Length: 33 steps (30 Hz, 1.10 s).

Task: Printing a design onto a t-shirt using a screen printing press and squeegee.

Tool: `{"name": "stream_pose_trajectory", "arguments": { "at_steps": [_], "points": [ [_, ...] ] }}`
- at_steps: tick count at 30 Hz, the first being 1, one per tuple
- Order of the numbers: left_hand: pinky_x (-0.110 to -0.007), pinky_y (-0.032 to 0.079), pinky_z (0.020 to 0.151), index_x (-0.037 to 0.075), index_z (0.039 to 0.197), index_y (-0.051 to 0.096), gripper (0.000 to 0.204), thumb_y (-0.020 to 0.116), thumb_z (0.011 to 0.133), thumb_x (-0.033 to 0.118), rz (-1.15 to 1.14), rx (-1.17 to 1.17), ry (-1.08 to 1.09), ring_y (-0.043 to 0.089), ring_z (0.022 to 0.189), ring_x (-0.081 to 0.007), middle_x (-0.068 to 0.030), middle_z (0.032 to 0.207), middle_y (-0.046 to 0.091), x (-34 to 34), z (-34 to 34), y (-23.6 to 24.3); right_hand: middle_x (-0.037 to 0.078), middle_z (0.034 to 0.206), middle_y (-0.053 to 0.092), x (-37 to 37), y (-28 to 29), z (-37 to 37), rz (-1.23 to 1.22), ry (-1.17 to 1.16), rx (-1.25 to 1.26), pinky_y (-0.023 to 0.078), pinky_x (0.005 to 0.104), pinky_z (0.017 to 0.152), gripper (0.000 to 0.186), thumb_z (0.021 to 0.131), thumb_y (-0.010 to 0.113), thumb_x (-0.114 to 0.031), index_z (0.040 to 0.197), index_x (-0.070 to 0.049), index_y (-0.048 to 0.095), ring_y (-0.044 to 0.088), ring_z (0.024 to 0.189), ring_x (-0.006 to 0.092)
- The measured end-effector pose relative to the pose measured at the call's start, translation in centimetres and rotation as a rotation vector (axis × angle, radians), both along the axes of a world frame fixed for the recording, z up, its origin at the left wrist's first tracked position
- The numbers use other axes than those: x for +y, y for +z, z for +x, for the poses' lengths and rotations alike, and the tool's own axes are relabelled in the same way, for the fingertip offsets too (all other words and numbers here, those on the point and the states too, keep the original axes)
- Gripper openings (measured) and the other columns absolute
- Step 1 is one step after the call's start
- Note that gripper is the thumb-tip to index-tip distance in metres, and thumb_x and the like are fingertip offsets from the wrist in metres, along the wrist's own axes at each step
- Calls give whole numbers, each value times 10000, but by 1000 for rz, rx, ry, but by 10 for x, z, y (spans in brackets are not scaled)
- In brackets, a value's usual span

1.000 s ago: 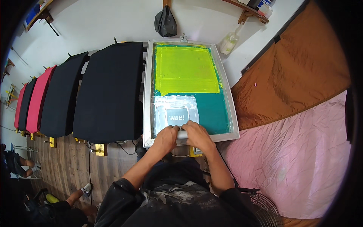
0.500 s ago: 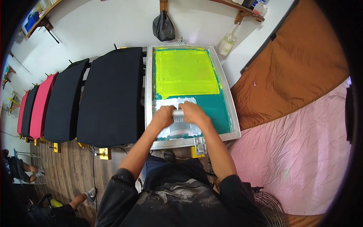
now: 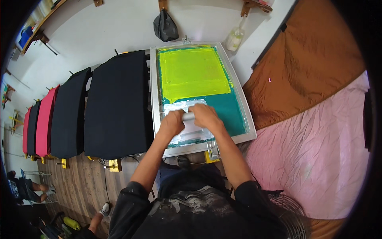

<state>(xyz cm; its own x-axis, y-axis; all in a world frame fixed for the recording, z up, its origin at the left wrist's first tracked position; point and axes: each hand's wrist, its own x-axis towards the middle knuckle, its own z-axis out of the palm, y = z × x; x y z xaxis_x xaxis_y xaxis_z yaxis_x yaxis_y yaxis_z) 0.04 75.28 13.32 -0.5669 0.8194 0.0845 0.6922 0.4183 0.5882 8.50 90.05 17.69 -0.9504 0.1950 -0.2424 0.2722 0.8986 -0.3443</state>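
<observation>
My left hand and my right hand are both closed on a squeegee. Only a short stretch of its pale grey handle shows between my fists; the blade is hidden. Under it lies a screen printing frame with a metal rim and a dark green mesh. White ink covers the near left part of the mesh, around and below my hands. Beyond that, a broad rectangle of yellow-green ink fills the far half. A metal clamp sits at the frame's near edge, by my right forearm.
To the left stand several cloth-covered boards in a row, including a large black board and a red board. Brown fabric and pink fabric hang at right. A wire fan is near my right elbow. Other people's legs show lower left.
The view has shifted slightly. Both hands keep their hold on the squeegee. Grey marks that showed in the white patch below the handle now look mostly white.
</observation>
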Motion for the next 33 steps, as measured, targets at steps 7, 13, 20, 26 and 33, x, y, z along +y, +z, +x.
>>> {"name": "stream_pose_trajectory", "arguments": {
  "at_steps": [7, 13, 20, 26, 33],
  "points": [
    [-482, 527, 780, -1, 1026, 638, 332, 579, 706, -65, 70, -39, 4, 634, 868, -429, -243, 947, 646, -21, 35, -15, 129, 1000, 611, -21, -28, 35, -5, -56, 175, 507, 458, 824, 321, 686, 640, 37, 987, -77, 647, 596, 1006, 345],
    [-481, 535, 747, 31, 1035, 650, 338, 584, 712, -39, -49, -117, 5, 646, 843, -424, -246, 921, 655, -41, 72, 16, 139, 976, 613, -36, -14, 70, -24, -9, 103, 506, 457, 818, 356, 680, 644, 39, 1018, -73, 644, 605, 990, 348],
    [-466, 547, 738, 34, 994, 681, 310, 595, 700, -16, -78, 26, -14, 666, 798, -403, -234, 834, 674, -3, 5, 4, 180, 1026, 647, -10, -11, 10, 5, -18, 87, 516, 466, 804, 357, 696, 621, 41, 1033, -73, 656, 625, 1005, 371],
    [-464, 535, 761, 44, 1102, 623, 428, 542, 699, -75, 33, 15, 63, 633, 871, -418, -212, 984, 639, -34, 55, -19, 107, 1088, 534, -36, -36, 51, 30, -9, 197, 505, 461, 830, 471, 671, 646, 62, 1106, -96, 564, 532, 1060, 342],
    [-468, 548, 725, 52, 1006, 660, 318, 648, 689, 36, -121, -70, -34, 661, 814, -385, -191, 888, 659, -46, 74, 13, 149, 1011, 597, -40, -5, 77, -23, 51, 54, 496, 462, 829, 394, 670, 619, 45, 1046, -73, 625, 590, 972, 374]
  ]
}}
